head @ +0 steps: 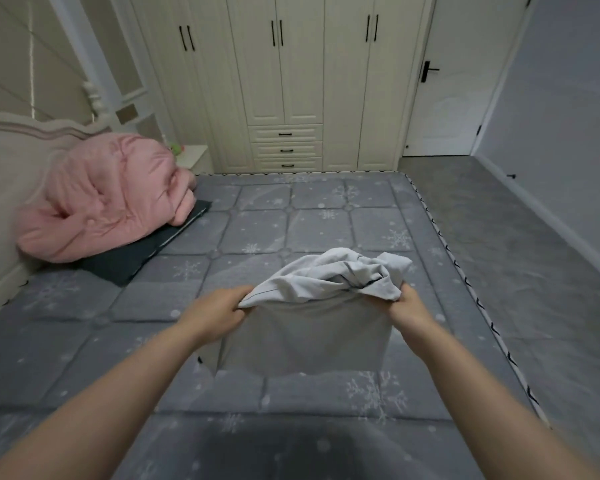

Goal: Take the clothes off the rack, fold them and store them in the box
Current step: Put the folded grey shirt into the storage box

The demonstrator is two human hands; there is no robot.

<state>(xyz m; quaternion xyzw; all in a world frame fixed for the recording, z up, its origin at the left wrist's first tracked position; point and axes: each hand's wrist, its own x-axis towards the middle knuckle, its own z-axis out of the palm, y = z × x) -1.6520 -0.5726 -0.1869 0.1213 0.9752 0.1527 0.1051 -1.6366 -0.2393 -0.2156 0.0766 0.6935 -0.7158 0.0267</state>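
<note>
A bed (264,223) with a grey quilted mattress printed with pale snowflakes fills the space under and beyond both hands. Far beyond the hands stands a cream wardrobe (284,74) with black bar handles and three small drawers at its foot, and to the right of it a white door (454,98) with a black lever. Grey floor (520,244) runs along the bed's edge out past the right hand. Well off to the left of the left hand, against the padded headboard (4,161), a pink duvet (108,195) lies bunched in a heap, resting partly on a dark pillow (142,251) that pokes out toward the hands.

Between the hands hangs a light grey garment (312,327), held up above the mattress: its upper part is rumpled into loose folds that rise just beyond the knuckles, while a flat panel drops straight down below the hands, its lower hem clear of the bed. Both bare forearms reach forward from the lower corners, converging toward the middle. The left hand (219,311) has its fingers curled, pinching the garment's top left edge, with the back of the hand upward. The right hand (407,308) grips the bunched cloth at the top right corner, fingers closed round it, at about the same height as the left
</note>
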